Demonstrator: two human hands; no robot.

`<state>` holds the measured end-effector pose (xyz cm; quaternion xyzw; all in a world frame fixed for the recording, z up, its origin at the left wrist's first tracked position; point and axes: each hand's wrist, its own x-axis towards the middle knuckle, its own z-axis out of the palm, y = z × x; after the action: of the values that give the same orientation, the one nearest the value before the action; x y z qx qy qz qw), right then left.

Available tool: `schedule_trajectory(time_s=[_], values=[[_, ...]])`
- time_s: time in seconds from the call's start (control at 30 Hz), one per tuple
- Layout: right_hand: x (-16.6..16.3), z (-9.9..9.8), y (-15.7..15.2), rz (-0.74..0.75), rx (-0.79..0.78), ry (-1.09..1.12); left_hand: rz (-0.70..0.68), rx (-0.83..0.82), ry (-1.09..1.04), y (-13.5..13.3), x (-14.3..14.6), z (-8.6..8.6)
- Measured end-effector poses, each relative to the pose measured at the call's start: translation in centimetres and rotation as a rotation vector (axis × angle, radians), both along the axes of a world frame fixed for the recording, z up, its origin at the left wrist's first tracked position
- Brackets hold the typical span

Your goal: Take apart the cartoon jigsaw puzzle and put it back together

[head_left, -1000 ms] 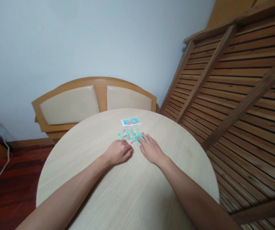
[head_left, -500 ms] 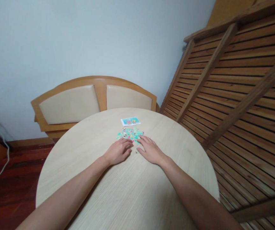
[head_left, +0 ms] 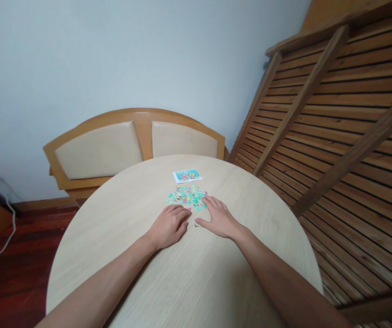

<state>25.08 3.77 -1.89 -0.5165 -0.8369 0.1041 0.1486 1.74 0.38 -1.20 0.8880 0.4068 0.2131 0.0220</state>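
Over on the left, the left hand (head_left: 170,225), back upward, fingers loosely bent, thumb a little apart, just short of the near-left edge of the puzzle pieces (head_left: 185,195), with one pink piece (head_left: 189,209) right by its fingertips! Straight ahead of both hands, that heap, spread flat on the worktop (head_left: 131,200). Between the thumbs, nearer the right one, a lone dark-and-yellow piece (head_left: 196,225). And then the right hand (head_left: 218,217), spread wide, thumb well out, gripping nothing visible, fingertips at the heap's right edge and covering some of it. Under the left fingers, impossible to tell about any grip; in the heap, shapes too small to make out; down below, both forearms cut off by the frame. Around it all: far left, a white cord (head_left: 12,228); behind the worktop, a padded headboard (head_left: 144,136); just beyond the heap, a picture card (head_left: 187,176); far right, a leaning slatted wooden frame (head_left: 319,118).
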Motion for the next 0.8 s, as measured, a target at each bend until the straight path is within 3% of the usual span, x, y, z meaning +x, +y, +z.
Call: schedule_trajectory(time_s=[0.2, 0.37, 0.47, 0.8], values=[[-0.4, 0.4, 0.1, 0.009, -0.018, -0.012, 0.062, 0.016, -0.009, 0.3, 0.1, 0.4], [-1.7, 0.2, 0.1, 0.089, 0.044, -0.032, 0.008, 0.018, 0.080, 0.9, -0.1, -0.7], [-2.3, -0.1, 0.0, 0.125, 0.059, -0.044, 0.060, -0.030, 0.129, 1.2, -0.2, -1.4], [-2.1, 0.1, -0.7, 0.049, 0.052, -0.004, 0.140, 0.017, 0.144, 0.5, 0.0, -0.8]])
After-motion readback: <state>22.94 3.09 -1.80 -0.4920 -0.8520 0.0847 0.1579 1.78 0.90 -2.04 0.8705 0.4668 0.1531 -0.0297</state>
